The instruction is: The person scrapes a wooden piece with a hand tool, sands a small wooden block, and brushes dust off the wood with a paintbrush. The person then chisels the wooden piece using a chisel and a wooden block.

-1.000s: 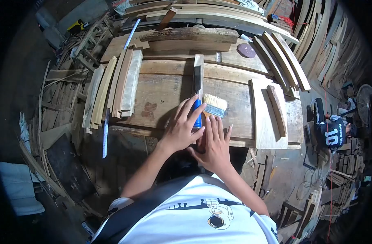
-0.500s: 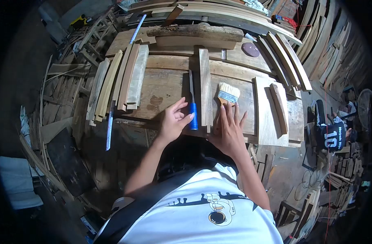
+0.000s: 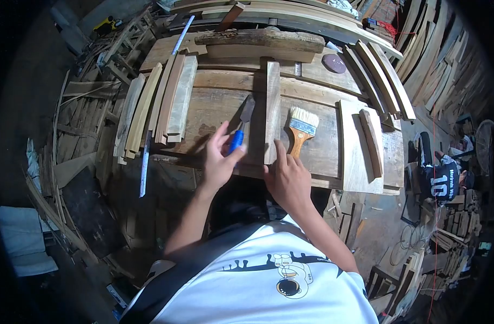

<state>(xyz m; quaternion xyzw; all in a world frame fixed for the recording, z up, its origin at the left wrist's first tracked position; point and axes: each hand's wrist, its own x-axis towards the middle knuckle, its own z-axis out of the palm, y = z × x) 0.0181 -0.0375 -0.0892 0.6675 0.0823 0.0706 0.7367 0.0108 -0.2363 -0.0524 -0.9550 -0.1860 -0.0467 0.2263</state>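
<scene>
My left hand [image 3: 219,162] is closed on the blue handle of a chisel [image 3: 236,142]. The chisel's flat metal blade tilts up and away over the workbench [image 3: 217,116]. A narrow wooden strip [image 3: 272,110] lies lengthwise to the right of the chisel. At the strip's near end is my right hand [image 3: 290,181], its index finger along the right side and its thumb by the near edge. A paintbrush [image 3: 302,129] with pale bristles and a wooden handle lies just beyond the right fingers, which hide the handle's end.
Several wooden strips [image 3: 174,100] line the bench's left side, beside a measuring stick [image 3: 144,173]. On the right lies a pale board [image 3: 355,151] with a short stick [image 3: 370,143] on it. A rough log piece [image 3: 260,39] and a purple disc [image 3: 334,63] are farther back. A person [image 3: 438,175] is at right.
My left hand has taken hold of the chisel, whose handle has swung left and whose blade is turned. My right hand has moved left from the paintbrush to the wooden strip's near end.
</scene>
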